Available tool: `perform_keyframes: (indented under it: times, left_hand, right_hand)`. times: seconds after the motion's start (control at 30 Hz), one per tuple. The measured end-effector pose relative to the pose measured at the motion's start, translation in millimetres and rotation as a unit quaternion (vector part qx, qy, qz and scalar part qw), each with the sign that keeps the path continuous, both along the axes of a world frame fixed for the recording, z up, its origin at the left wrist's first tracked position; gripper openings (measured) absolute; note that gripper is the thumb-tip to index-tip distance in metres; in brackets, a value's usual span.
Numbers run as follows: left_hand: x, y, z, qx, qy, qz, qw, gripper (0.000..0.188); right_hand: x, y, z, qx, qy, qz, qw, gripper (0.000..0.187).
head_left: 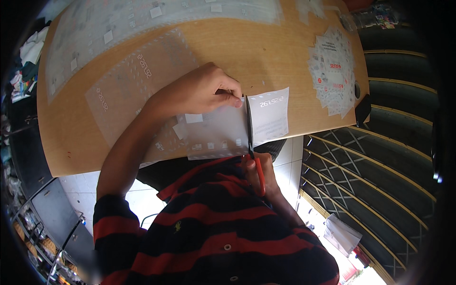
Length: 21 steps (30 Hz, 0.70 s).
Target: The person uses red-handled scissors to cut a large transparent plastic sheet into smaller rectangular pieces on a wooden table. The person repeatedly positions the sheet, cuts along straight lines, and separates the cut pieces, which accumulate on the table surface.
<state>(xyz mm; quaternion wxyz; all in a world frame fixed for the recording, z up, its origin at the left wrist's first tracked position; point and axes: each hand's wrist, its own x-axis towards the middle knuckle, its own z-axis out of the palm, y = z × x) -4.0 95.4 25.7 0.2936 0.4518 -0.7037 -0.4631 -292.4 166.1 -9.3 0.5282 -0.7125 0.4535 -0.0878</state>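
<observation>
My right hand is closed around the red handles of a pair of scissors at the table's near edge. The dark blades point away from me and lie across a translucent printed plastic sheet. Right of the blades is the sheet's whitish end piece; whether it is fully separated I cannot tell. My left hand pinches the sheet's far edge just left of the blade tips. Under my left forearm, another translucent printed sheet lies flat on the table.
A fanned pile of cut printed pieces lies on the wooden table at the right. Long printed plastic sheeting covers the far left. A dark slatted shutter stands to the right, and dark drawers stand at lower left.
</observation>
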Motion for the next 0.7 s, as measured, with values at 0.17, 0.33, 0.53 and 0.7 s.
perform_keyframes:
  times: [0.17,0.33,0.53,0.7]
  left_hand:
    - [2,1,2,-0.003,-0.002,0.002,1.0,0.012]
    - [7,0,5,-0.007,-0.03,-0.011,0.999,0.011]
    - [13,-3,11,0.049,0.013,0.028,0.998,0.012]
    - [-6,4,16,-0.007,0.046,0.027,0.999,0.008]
  right_hand:
    - [8,1,5,-0.013,-0.027,-0.009,1.0,0.044]
    - [11,0,8,-0.017,-0.021,-0.016,1.0,0.029]
    - [0,11,-5,-0.057,-0.08,-0.026,0.995,0.063]
    - [-1,11,29,0.033,-0.204,-0.114,0.972,0.024]
